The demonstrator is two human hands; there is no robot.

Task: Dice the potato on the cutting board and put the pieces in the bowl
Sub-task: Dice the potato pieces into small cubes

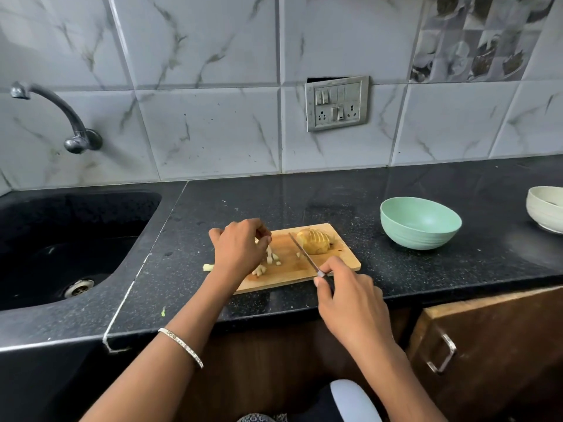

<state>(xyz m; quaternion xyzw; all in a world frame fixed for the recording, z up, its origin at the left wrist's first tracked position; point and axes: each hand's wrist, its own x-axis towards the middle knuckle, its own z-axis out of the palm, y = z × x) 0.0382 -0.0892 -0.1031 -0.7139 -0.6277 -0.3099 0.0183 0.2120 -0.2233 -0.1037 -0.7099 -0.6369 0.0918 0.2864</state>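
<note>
Fingers (330, 264) of right hand (350, 300) wrapped round knife (304, 254) handle, blade across cutting board (342, 260), left hand (240, 248) curled over diced bits (272, 259), grip unclear tbh

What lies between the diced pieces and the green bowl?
The knife, held by the right hand, and the sliced potato lie on the board between the pieces and the bowl.

Before me: black speckled counter (304, 196). Black sink (91, 208) sunk at my left, curved tap (61, 114) on far wall. Grey marbled tiles (207, 132); socket plate (336, 103) centre. Wooden cabinet (487, 345) near right, metal handle (443, 354).
</note>
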